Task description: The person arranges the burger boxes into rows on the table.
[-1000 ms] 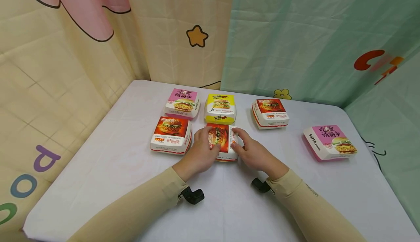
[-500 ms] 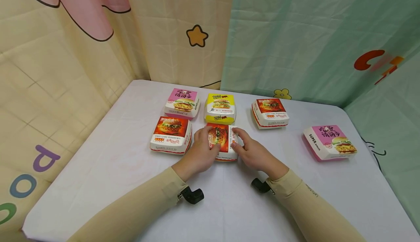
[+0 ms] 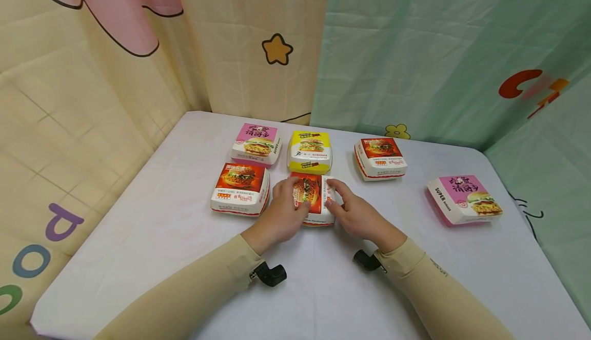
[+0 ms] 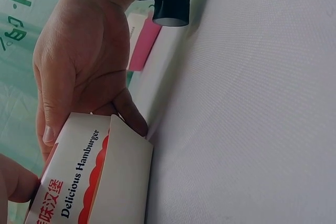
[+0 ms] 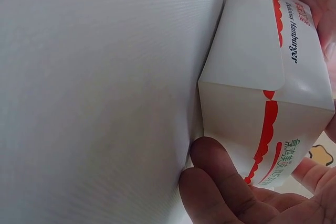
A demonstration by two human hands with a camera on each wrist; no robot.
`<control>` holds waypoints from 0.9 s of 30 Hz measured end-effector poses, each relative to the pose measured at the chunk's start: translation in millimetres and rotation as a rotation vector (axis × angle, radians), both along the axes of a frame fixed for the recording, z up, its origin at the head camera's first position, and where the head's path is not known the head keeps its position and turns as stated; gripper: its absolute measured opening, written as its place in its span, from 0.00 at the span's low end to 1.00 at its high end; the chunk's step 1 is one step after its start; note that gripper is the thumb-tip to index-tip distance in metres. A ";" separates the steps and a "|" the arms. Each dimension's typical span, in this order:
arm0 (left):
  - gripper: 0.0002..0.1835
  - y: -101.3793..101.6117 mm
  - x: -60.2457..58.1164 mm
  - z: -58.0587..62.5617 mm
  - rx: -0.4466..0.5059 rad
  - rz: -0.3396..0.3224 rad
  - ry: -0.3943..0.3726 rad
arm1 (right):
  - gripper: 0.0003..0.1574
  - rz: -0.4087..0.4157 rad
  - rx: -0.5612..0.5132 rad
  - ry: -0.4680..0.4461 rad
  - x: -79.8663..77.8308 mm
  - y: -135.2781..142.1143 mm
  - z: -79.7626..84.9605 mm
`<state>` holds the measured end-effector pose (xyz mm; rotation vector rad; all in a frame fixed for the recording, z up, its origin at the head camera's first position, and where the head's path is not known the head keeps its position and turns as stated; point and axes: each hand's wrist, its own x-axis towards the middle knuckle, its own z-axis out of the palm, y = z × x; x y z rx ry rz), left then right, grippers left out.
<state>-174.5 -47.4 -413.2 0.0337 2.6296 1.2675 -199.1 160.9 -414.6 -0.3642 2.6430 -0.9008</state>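
Observation:
Both hands hold a red and white burger box (image 3: 308,188) on the table, one at each side. My left hand (image 3: 287,212) grips its left side, with the thumb over the printed top. On the opposite side my right hand (image 3: 356,213) grips it, fingers along the wall and thumb at the top edge. The box's front, lettered "Delicious Hamburger", faces me in the left wrist view (image 4: 84,177). In the right wrist view, the right fingers (image 5: 220,171) lie low against the box's white side wall (image 5: 236,119), close to the tabletop.
A second red burger box (image 3: 240,188) stands just left. Behind are a pink box (image 3: 256,145), a yellow box (image 3: 310,151) and another red box (image 3: 380,159). A further pink box (image 3: 464,200) lies at the right. Curtains (image 3: 258,88) border the white table (image 3: 138,237).

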 end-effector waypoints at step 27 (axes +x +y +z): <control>0.40 -1.1 0.1 -2.5 -0.003 -0.001 0.026 | 0.40 -0.011 0.014 -0.015 -0.3 -0.5 1.4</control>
